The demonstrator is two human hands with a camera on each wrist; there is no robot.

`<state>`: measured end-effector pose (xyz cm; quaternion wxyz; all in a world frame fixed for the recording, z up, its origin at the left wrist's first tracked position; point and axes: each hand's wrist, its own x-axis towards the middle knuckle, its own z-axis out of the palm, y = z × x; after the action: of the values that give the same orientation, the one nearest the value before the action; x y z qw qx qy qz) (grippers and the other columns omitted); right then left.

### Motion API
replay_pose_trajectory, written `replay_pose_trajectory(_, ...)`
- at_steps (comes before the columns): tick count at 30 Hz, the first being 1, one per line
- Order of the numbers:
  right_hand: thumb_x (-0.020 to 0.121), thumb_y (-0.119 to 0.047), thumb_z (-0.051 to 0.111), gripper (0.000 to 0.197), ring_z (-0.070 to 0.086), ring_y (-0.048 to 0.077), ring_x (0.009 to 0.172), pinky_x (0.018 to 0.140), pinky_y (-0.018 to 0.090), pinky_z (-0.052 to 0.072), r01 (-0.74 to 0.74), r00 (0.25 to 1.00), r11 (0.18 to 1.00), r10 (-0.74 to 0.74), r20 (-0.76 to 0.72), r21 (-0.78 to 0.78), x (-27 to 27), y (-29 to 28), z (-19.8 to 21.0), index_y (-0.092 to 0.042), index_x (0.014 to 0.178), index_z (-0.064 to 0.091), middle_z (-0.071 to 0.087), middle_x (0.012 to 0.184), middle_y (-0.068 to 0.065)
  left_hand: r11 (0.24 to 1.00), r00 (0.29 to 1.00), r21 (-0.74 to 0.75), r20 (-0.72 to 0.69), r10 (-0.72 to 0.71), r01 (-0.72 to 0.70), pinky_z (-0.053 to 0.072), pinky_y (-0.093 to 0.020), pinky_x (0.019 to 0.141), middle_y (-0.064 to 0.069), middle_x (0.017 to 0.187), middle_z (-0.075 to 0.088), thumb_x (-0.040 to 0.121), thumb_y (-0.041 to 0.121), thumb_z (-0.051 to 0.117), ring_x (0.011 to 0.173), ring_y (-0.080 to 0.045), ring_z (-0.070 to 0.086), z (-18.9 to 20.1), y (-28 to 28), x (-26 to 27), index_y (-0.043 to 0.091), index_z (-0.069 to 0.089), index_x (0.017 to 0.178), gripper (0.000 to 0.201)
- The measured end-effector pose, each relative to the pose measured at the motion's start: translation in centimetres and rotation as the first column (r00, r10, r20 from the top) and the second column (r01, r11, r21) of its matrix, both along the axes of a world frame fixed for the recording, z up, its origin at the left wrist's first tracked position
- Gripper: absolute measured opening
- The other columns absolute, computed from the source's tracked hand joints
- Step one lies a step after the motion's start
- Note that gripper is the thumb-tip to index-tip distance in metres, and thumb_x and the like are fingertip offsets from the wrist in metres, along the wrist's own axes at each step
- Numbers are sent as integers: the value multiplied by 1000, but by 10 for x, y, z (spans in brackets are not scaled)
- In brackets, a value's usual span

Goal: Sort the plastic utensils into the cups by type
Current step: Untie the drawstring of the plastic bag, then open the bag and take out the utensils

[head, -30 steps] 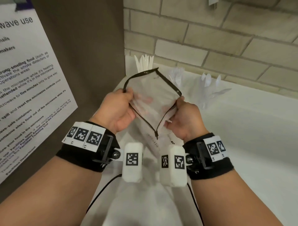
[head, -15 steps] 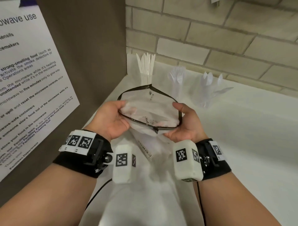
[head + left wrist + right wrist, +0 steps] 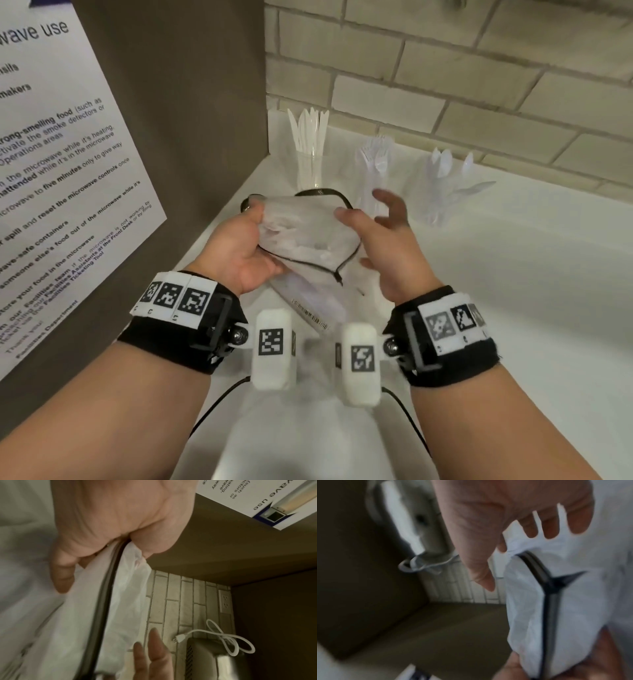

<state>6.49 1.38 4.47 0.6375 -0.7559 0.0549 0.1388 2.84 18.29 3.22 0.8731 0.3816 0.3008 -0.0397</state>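
A clear plastic zip bag [image 3: 308, 236] with a black zip rim hangs open over the white counter [image 3: 513, 308]. My left hand [image 3: 255, 214] grips its left rim, thumb over the edge; the left wrist view shows the rim [image 3: 109, 588] running out of that grip. My right hand [image 3: 373, 212] is at the bag's right side with fingers spread; its thumb lies at the rim. What the bag holds is blurred. Against the wall stand three clear cups: knives [image 3: 310, 161], forks [image 3: 375, 164], spoons [image 3: 442, 178].
A brown panel with a white microwave-use poster [image 3: 68, 171] closes the left side. A brick wall [image 3: 445, 85] runs behind the cups. In the left wrist view a steel appliance [image 3: 214, 660] with a loose white cord [image 3: 228, 639] sits below a wall outlet [image 3: 224, 601].
The bag came down from upright to lying flatter between the hands. My right hand has let go of the right rim and spread its fingers. The left hand keeps its grip.
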Motion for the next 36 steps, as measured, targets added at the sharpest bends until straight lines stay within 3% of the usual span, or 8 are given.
replay_pose_trajectory(6,83,-4,56,66,59,26,97,63,33,55,-266,953,926,294,70,-270,-8,7,-3,-32,139,34,54,108,1,995,994,-24,-42,-102,101,55,-39,79,-4,106,71,97,37,44,97,-25,68,2,-3,-4,19,68,104,31)
replay_pose_trajectory(8,85,2,42,54,59,26,94,59,31,51,-136,985,970,155,82,-200,-1,5,-11,-23,133,43,57,100,1,931,996,356,-60,-59,77,51,-32,81,3,110,64,93,48,50,103,-19,60,2,-3,-6,23,60,108,31)
replay_pose_trajectory(12,87,3,33,40,58,24,74,52,24,43,-50,997,987,59,56,-155,6,4,-18,-9,116,58,62,94,9,4,979,993,114,-169,-115,26,-30,106,1,132,34,78,51,66,121,-15,32,1,-1,-13,38,48,128,54)
replay_pose_trajectory(14,88,6,32,39,63,26,75,58,26,50,-57,995,995,63,76,-77,2,8,-16,-6,108,63,68,92,12,-203,959,979,-40,-280,-18,28,-32,105,2,128,43,80,42,65,120,-19,37,1,-2,-10,36,54,126,48)
replay_pose_trajectory(21,83,5,40,35,59,15,58,49,18,47,13,977,997,4,212,-76,2,-5,-4,-19,95,63,59,99,6,480,996,877,29,-83,15,40,-24,57,3,80,57,93,12,45,70,-13,52,1,-3,3,19,56,99,15)
replay_pose_trajectory(27,79,-41,63,13,47,20,118,104,37,37,89,859,827,218,464,-554,-11,8,5,-36,88,72,43,122,2,291,994,953,102,-33,-88,45,-29,70,9,74,52,91,16,46,67,-12,52,7,-6,1,21,52,103,14)
replay_pose_trajectory(31,84,-29,61,49,58,24,98,87,27,46,-189,889,736,409,204,-650,-10,11,-8,-32,131,49,45,123,6,381,969,909,225,-104,-170,38,-29,52,0,70,47,91,3,36,56,-14,44,14,-8,0,29,44,94,27)
replay_pose_trajectory(36,79,10,48,49,60,17,79,63,23,46,-121,926,948,215,310,-296,9,-2,-7,-25,110,63,64,95,3,262,932,964,139,-335,-49,32,-12,44,6,63,47,81,-16,30,43,5,42,11,-2,-8,13,65,75,46)
